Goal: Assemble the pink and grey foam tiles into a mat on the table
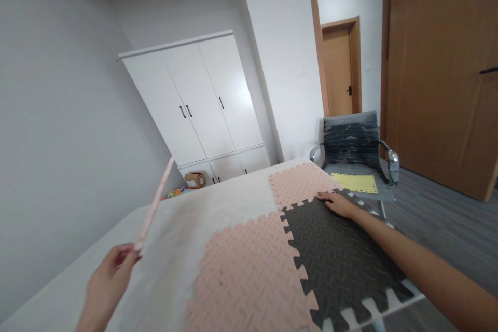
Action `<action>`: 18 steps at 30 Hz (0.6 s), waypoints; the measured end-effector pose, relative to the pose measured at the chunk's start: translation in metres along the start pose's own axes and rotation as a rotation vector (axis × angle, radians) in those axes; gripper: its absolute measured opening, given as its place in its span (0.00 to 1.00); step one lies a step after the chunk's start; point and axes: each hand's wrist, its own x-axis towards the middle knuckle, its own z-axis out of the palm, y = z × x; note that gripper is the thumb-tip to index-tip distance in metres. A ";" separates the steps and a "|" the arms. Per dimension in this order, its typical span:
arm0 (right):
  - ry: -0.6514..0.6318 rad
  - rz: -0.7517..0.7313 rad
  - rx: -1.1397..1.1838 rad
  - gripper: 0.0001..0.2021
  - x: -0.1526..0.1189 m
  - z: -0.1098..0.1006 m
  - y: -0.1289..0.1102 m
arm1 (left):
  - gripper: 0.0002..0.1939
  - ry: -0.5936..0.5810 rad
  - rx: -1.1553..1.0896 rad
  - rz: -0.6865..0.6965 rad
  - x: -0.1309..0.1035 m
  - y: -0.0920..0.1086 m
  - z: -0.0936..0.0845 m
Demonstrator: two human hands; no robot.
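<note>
At the lower left my left hand (112,275) is closed, pinching the end of a long thin pink strip (157,197), which tilts up and away from me; it looks like a foam mat edging piece. On the right my right hand (338,204) lies open on a dark grey foam mat tile (334,249), fingers near its far edge. That tile joins a pink foam tile (249,270) on its left. Another pink foam tile (301,181) meets it at the far side. All have toothed, jigsaw-like edges and a textured top.
The tiles lie on a white table (175,228). Past its right edge stands a grey chair (352,140) with a yellow sheet (354,182) on the seat. A white wardrobe (198,98), a cardboard box (195,180) and a wooden door (439,62) are farther back.
</note>
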 end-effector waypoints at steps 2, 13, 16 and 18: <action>0.013 -0.008 -0.030 0.25 -0.002 0.001 -0.002 | 0.21 -0.046 -0.098 0.144 0.014 0.033 0.018; 0.016 -0.020 -0.112 0.24 -0.005 0.004 -0.006 | 0.13 -0.399 -0.061 0.459 0.050 0.096 0.149; 0.019 -0.029 -0.130 0.24 -0.005 0.004 -0.007 | 0.14 -0.426 -0.005 0.398 0.051 0.095 0.157; 0.019 -0.034 -0.150 0.24 -0.005 0.005 -0.005 | 0.16 -0.441 0.030 0.371 0.050 0.097 0.157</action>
